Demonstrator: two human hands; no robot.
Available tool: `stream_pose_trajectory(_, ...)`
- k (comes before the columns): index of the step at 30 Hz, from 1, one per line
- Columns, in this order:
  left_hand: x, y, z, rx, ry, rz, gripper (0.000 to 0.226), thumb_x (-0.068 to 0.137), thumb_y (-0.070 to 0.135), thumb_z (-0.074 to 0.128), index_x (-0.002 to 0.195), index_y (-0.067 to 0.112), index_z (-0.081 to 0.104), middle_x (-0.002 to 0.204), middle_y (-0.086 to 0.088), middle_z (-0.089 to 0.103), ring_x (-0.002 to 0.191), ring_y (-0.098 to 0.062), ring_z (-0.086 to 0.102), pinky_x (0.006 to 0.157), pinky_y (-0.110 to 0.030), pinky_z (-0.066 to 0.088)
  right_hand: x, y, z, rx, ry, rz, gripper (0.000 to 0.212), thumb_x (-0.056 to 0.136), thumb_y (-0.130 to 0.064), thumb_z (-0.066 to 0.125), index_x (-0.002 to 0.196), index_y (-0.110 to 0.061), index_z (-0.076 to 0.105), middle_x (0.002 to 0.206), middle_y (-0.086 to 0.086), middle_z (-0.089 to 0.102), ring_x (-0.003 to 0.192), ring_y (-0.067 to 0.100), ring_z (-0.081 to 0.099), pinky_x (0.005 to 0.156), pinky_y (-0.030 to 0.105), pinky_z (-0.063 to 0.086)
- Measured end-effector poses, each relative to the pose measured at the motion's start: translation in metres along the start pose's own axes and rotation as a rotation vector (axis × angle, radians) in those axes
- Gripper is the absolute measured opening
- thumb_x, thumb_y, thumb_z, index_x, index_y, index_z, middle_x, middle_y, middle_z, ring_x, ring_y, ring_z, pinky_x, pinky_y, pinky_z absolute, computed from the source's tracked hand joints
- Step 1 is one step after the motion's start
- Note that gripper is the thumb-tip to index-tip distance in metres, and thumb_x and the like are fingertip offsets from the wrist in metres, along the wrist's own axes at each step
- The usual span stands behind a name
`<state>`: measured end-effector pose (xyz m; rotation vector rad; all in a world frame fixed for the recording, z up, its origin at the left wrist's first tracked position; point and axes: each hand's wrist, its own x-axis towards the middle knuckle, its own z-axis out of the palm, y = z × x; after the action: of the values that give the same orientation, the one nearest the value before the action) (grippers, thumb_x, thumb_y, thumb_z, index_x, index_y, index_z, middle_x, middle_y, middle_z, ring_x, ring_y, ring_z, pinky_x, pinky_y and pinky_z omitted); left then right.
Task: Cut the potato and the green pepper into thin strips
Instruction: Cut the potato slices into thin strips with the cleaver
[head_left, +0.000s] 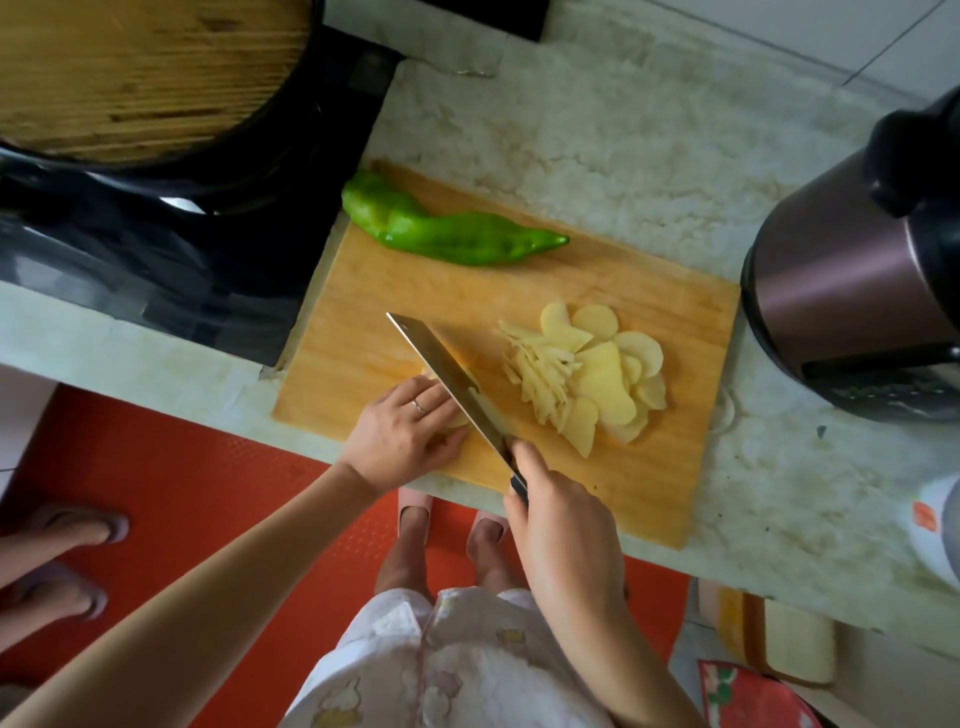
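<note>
Potato (613, 374): mostly cut into rounds, fanned at the right of the cutting board (363, 332), with a small heap of strips (540, 374) on their left side. The left hand (405, 436), fingers curled, holds a stack of slices (458, 420) against the knife (447, 369); the right hand (566, 530) grips its handle. Most rounds are not yet strips. The green pepper (447, 234) lies whole at the board's far edge. Pale stone bench (597, 130), between a wooden-lidded pan (130, 78) and a cooker (831, 291); red floor mat (182, 493).
</note>
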<state>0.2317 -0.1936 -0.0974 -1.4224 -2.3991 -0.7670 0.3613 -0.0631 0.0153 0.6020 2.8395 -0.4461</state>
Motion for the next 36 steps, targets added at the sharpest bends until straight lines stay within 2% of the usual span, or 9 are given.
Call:
stream_pose_trajectory(2, 0.000, -0.001, -0.001, 0.001, 0.001, -0.004, 0.027, 0.092, 0.029, 0.056, 0.096, 0.009, 0.073, 0.101, -0.006, 0.070, 0.092, -0.023, 0.056, 0.081, -0.026, 0.045, 0.000, 0.001, -0.002, -0.012, -0.013, -0.017, 0.049, 0.059, -0.020, 0.088, 0.103, -0.019, 0.066, 0.045, -0.007, 0.054, 0.035, 0.008, 0.052, 0.038, 0.015, 0.017)
stream_pose_trajectory(8, -0.001, 0.000, 0.001, 0.012, 0.000, -0.013, 0.024, 0.088, 0.028, 0.062, 0.099, 0.009, 0.072, 0.104, -0.006, 0.070, 0.093, -0.024, 0.057, 0.084, -0.027, 0.046, 0.001, 0.002, -0.003, 0.035, -0.012, -0.004, 0.045, 0.066, -0.018, 0.084, 0.107, -0.019, 0.065, 0.048, -0.006, 0.058, 0.039, 0.009, 0.055, 0.040, 0.016, 0.021)
stream_pose_trajectory(12, -0.001, 0.001, 0.002, 0.002, 0.010, -0.014, 0.026, 0.085, 0.026, 0.066, 0.107, 0.011, 0.070, 0.108, -0.005, 0.070, 0.093, -0.023, 0.060, 0.088, -0.028, 0.047, 0.006, 0.006, -0.009, 0.144, -0.075, -0.010, 0.039, 0.094, -0.024, 0.052, 0.133, -0.023, 0.046, 0.080, 0.001, 0.069, 0.073, 0.019, 0.064, 0.055, 0.023, 0.030)
stream_pose_trajectory(17, -0.004, -0.001, 0.002, -0.037, -0.012, -0.010, 0.035, 0.088, 0.028, 0.065, 0.121, 0.018, 0.058, 0.118, -0.002, 0.067, 0.097, -0.021, 0.063, 0.089, -0.030, 0.050, 0.029, 0.005, -0.003, 0.250, -0.085, 0.044, 0.045, 0.096, -0.022, 0.045, 0.141, -0.019, 0.041, 0.105, 0.005, 0.068, 0.095, 0.021, 0.062, 0.063, 0.021, 0.032)
stream_pose_trajectory(23, -0.004, -0.001, 0.002, -0.010, -0.010, -0.008, 0.030, 0.088, 0.030, 0.064, 0.114, 0.014, 0.063, 0.111, -0.005, 0.069, 0.097, -0.023, 0.058, 0.082, -0.031, 0.051, 0.010, 0.000, 0.001, 0.221, 0.013, 0.030, 0.033, 0.092, -0.021, 0.053, 0.125, -0.022, 0.056, 0.077, 0.003, 0.069, 0.070, 0.023, 0.064, 0.055, 0.025, 0.031)
stream_pose_trajectory(27, -0.005, -0.001, 0.001, -0.010, -0.010, -0.014, 0.030, 0.089, 0.031, 0.062, 0.114, 0.015, 0.058, 0.108, -0.005, 0.069, 0.093, -0.024, 0.060, 0.078, -0.029, 0.050, 0.007, 0.001, 0.003, 0.178, 0.005, 0.030, 0.034, 0.091, -0.020, 0.057, 0.125, -0.020, 0.057, 0.073, 0.004, 0.069, 0.065, 0.023, 0.065, 0.052, 0.025, 0.031)
stream_pose_trajectory(31, -0.005, 0.000, 0.001, -0.003, -0.002, -0.019, 0.029, 0.090, 0.031, 0.059, 0.113, 0.016, 0.056, 0.105, -0.005, 0.069, 0.092, -0.025, 0.062, 0.075, -0.030, 0.052, 0.006, 0.000, 0.008, 0.084, -0.011, 0.018, 0.038, 0.077, -0.017, 0.074, 0.114, -0.017, 0.064, 0.055, 0.000, 0.063, 0.046, 0.017, 0.060, 0.043, 0.020, 0.026)
stream_pose_trajectory(33, -0.004, 0.000, 0.002, -0.003, -0.009, -0.014, 0.027, 0.091, 0.032, 0.057, 0.113, 0.016, 0.056, 0.105, -0.005, 0.069, 0.093, -0.024, 0.059, 0.075, -0.030, 0.050, 0.006, 0.000, 0.007, 0.058, 0.014, 0.011, 0.042, 0.074, -0.018, 0.078, 0.114, -0.018, 0.064, 0.055, -0.001, 0.063, 0.046, 0.016, 0.060, 0.042, 0.019, 0.027)
stream_pose_trajectory(36, -0.004, -0.001, 0.003, 0.001, -0.007, -0.015, 0.030, 0.089, 0.030, 0.060, 0.114, 0.015, 0.056, 0.106, -0.005, 0.069, 0.092, -0.025, 0.060, 0.076, -0.030, 0.050, 0.007, 0.000, 0.003, 0.128, -0.052, 0.009, 0.040, 0.091, -0.021, 0.059, 0.130, -0.021, 0.053, 0.075, 0.003, 0.069, 0.067, 0.019, 0.066, 0.052, 0.023, 0.033)
